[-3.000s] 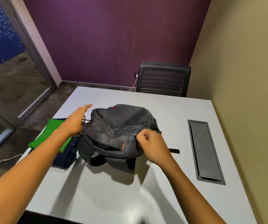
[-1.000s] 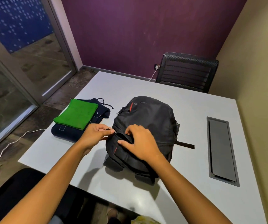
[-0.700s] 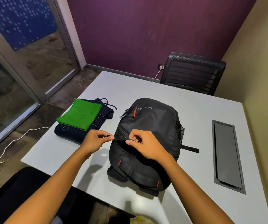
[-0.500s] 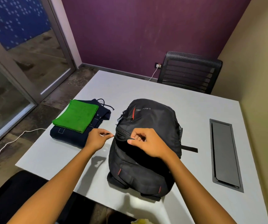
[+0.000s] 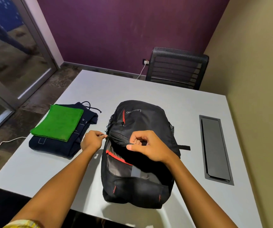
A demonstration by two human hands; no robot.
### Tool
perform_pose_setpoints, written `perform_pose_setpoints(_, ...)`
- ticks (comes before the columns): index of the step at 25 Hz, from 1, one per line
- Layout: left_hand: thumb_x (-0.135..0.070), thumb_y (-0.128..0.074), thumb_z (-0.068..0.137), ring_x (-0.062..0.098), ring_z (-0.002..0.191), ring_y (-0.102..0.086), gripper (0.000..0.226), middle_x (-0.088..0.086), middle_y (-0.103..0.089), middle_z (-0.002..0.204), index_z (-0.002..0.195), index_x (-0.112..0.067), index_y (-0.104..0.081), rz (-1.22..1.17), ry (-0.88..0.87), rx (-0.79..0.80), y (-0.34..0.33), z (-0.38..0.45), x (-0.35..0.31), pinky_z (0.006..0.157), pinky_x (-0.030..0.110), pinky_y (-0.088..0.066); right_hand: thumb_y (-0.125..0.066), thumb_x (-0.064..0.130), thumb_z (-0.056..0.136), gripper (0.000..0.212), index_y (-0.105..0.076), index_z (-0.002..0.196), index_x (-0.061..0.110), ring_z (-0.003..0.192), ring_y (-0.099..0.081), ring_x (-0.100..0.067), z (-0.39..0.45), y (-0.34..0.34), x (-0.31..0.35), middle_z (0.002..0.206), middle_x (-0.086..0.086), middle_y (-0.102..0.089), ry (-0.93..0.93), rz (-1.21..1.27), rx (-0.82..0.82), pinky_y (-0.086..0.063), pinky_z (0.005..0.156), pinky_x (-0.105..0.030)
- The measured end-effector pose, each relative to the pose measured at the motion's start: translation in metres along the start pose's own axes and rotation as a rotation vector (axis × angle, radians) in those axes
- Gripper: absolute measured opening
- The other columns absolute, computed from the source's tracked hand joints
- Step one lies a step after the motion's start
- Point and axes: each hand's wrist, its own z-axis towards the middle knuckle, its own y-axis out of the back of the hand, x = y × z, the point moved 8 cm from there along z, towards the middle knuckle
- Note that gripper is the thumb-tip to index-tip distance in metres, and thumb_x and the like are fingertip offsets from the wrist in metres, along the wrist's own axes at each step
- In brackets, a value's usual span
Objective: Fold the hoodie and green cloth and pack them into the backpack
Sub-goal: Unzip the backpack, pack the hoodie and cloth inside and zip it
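Lying on white table (image 5: 149,96): backpack (image 5: 142,122); purple wall (image 5: 124,27), black chair (image 5: 177,69) behind.

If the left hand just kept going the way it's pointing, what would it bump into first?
The left hand points rightward at the backpack, pinching something small at its open zipper edge. It would press straight into the backpack's side almost at once.

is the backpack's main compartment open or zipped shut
Partly open: both hands pull the backpack opening apart, showing its lining.
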Motion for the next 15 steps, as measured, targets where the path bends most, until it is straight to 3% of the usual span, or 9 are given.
perform_pose_setpoints(4,-0.042,-0.068,0.09,0.034,0.091,-0.065,0.02,0.006,-0.074,0.097,0.093,-0.026,-0.078,0.02,0.027,-0.019,-0.004,-0.002,0.002,0.067,0.031,-0.045,-0.073,0.02,0.088,0.021,-0.062,0.075,0.009,0.063,-0.038,-0.018,-0.002,0.0,-0.004,0.067,0.0,-0.047,-0.009,0.027,-0.047,-0.036,0.063,-0.032)
perform_pose_setpoints(6,-0.025,-0.066,0.09,0.037,0.091,-0.066,0.012,0.01,-0.072,0.09,0.085,-0.019,-0.074,-0.078,0.015,0.013,-0.01,-0.006,-0.001,0.071,0.032,-0.048,-0.072,0.022,0.089,0.02,-0.062,0.076,0.011,0.063,-0.037,-0.016,0.0,0.002,-0.004,0.067,0.001,-0.046,-0.018,0.032,-0.121,-0.037,0.062,-0.027)
perform_pose_setpoints(8,-0.005,-0.058,0.086,0.036,0.09,-0.066,0.019,0.008,-0.07,0.087,0.089,-0.021,-0.069,-0.243,-0.118,0.003,-0.008,-0.016,-0.018,0.072,0.029,-0.045,-0.072,0.022,0.09,0.019,-0.063,0.076,0.01,0.061,-0.038,-0.01,0.001,0.001,-0.002,0.064,0.004,-0.047,-0.015,0.022,-0.186,-0.037,0.06,-0.022)
perform_pose_setpoints(10,0.006,-0.056,0.082,0.029,0.094,-0.065,0.034,0.004,-0.068,0.098,0.101,-0.02,-0.065,-0.383,-0.262,-0.017,-0.003,-0.039,-0.033,0.076,0.026,-0.045,-0.071,0.021,0.09,0.019,-0.063,0.076,0.01,0.059,-0.039,-0.007,0.002,-0.002,0.003,0.063,0.007,-0.049,0.008,0.014,-0.225,-0.037,0.059,-0.019)
perform_pose_setpoints(13,-0.002,-0.057,0.068,0.025,0.11,-0.057,0.056,0.0,-0.057,0.115,0.121,-0.018,-0.053,-0.35,-0.381,0.053,-0.013,-0.077,-0.035,0.094,0.039,-0.049,-0.072,0.021,0.088,0.018,-0.063,0.076,0.011,0.06,-0.039,-0.006,0.003,-0.011,0.005,0.064,0.006,-0.051,0.039,-0.005,-0.231,-0.038,0.059,-0.022)
perform_pose_setpoints(15,-0.017,-0.067,0.063,0.02,0.12,-0.05,0.072,-0.004,-0.046,0.123,0.132,-0.021,-0.043,-0.324,-0.42,0.032,-0.01,-0.098,-0.033,0.104,0.044,-0.042,-0.073,0.022,0.087,0.018,-0.063,0.078,0.011,0.06,-0.041,-0.007,0.001,-0.017,0.003,0.065,0.004,-0.052,0.051,-0.018,-0.203,-0.039,0.059,-0.024)
